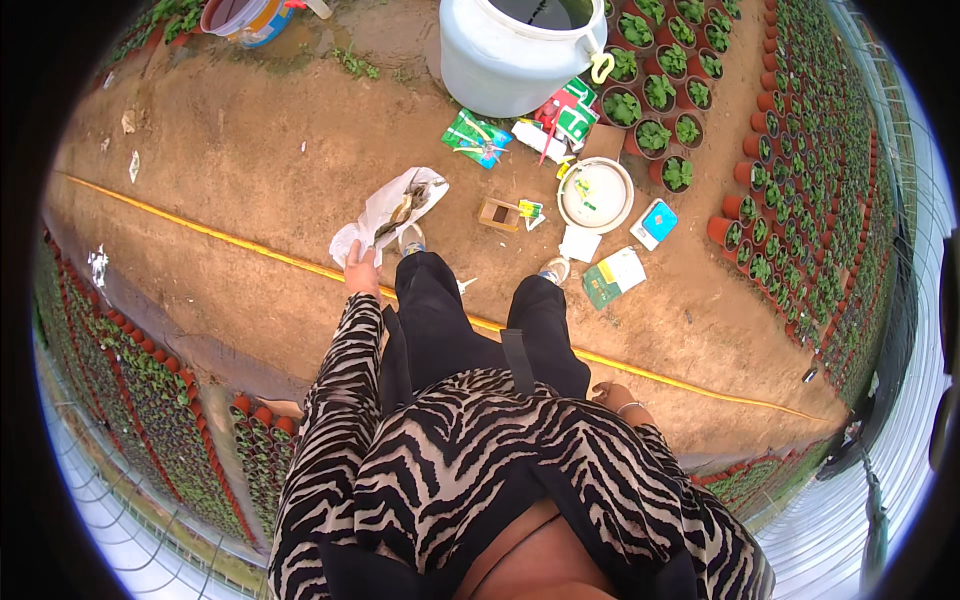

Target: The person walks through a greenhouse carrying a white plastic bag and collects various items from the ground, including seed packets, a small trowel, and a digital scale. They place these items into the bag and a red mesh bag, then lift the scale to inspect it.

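My left hand [363, 273] holds the near end of a white plastic bag [360, 229]. Dark, dry-looking plant matter [403, 208] shows in the bag's far end. The bag is beside my left shoe [411, 238]. My right hand [615, 395] hangs by my right hip, partly hidden by my patterned top; no object shows in it. Ahead of my feet are a small cardboard box [499, 214], a white basin [625, 196] with small packets inside, and a blue-topped digital scale [660, 220]. A green-and-white packet [615, 277] lies by my right shoe [555, 270].
A large white plastic barrel [495, 71] of dark liquid stands ahead, with pruning shears [480, 142] on a green packet before it. Potted seedlings [660, 94] stand in rows on both sides. A yellow hose [262, 251] crosses the dirt floor under me. A bucket [251, 26] is far left.
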The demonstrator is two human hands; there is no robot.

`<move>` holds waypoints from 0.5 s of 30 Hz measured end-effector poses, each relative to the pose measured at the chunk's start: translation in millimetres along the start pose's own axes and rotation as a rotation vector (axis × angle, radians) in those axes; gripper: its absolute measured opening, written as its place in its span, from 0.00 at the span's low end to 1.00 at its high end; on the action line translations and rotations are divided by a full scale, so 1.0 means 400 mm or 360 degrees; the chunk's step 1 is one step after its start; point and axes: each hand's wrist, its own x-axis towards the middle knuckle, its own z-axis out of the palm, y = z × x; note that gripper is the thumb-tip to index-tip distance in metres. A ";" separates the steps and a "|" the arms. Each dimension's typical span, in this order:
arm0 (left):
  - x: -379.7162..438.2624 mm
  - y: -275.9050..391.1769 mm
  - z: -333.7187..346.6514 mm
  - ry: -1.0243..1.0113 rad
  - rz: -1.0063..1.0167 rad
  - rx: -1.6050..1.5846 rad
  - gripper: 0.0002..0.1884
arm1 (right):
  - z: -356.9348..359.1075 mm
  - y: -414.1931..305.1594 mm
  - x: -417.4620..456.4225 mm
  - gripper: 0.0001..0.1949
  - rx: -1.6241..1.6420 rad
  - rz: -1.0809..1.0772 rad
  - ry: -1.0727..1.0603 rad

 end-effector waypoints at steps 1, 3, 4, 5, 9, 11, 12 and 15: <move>-0.007 -0.012 0.033 -0.0027 0.0106 0.0158 0.30 | -0.008 -0.008 0.039 0.18 -0.0144 0.0021 0.0008; -0.021 -0.059 0.088 -0.0165 0.0101 0.0149 0.28 | -0.047 -0.041 0.163 0.19 0.0033 0.0026 0.0085; -0.031 -0.090 0.110 -0.0147 0.0323 0.0438 0.29 | -0.067 -0.068 0.240 0.18 0.0144 -0.0007 0.0177; -0.044 -0.122 0.128 -0.0129 0.0502 0.0751 0.30 | -0.101 -0.089 0.317 0.18 0.0252 -0.0111 0.0214; -0.116 -0.242 0.177 -0.0246 0.0691 0.1552 0.34 | -0.178 -0.156 0.579 0.18 0.1151 -0.0319 0.0359; -0.143 -0.298 0.201 -0.0341 0.0706 0.1753 0.34 | -0.195 -0.138 0.671 0.19 0.1095 -0.0403 0.0351; -0.154 -0.324 0.211 -0.0471 0.0747 0.1782 0.34 | -0.194 -0.114 0.717 0.20 0.0954 -0.0345 0.0352; -0.188 -0.393 0.225 -0.0707 0.0696 0.1889 0.34 | -0.168 -0.003 0.848 0.21 0.0303 -0.0380 0.0525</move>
